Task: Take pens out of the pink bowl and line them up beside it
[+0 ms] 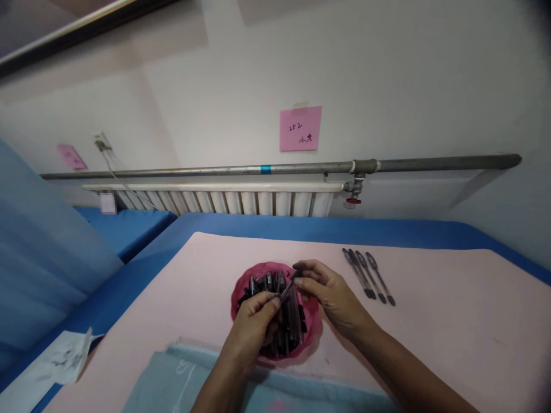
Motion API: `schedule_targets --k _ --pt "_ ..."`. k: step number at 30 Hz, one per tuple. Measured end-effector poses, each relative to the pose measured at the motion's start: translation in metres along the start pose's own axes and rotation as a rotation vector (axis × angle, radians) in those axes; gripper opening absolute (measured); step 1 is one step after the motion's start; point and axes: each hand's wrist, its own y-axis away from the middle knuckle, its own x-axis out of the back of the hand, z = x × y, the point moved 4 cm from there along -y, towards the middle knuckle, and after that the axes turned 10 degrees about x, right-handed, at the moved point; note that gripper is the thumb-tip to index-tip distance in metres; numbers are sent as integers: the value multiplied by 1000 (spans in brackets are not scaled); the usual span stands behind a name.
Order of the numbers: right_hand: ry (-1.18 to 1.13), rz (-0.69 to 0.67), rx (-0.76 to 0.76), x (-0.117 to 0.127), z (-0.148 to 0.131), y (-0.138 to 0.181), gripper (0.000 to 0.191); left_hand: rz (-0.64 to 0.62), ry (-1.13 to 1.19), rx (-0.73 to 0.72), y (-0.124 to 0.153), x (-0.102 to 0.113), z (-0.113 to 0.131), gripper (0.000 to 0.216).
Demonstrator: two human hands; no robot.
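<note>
pink bowl (241,289) full of dark pens (289,324)

The pink round plastic bowl (236,298), full of dark loose pens (289,332), sits on the pink flat mat (430,321) covering the blue counter (267,225). Over the bowl, the left grip (253,327) and right grip (327,292) meet on one slim dark pen (287,289). Four black ballpoint pens (369,275) lie side by side right of the bowl. A grey-blue folded cloth (172,378) lies before it, and a white crumpled paper (55,361) lies far left. A white ribbed radiator (215,202) stands behind the counter.
</note>
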Motion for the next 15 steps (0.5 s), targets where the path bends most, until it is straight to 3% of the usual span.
schedule_targets --k 7,15 --pt "-92 -4 -53 -4 10 4 30 -19 71 1 -1 -4 -4 30" --pt "-106 -26 -108 -12 19 9 21 -20 92 22 1 -6 -4 30"
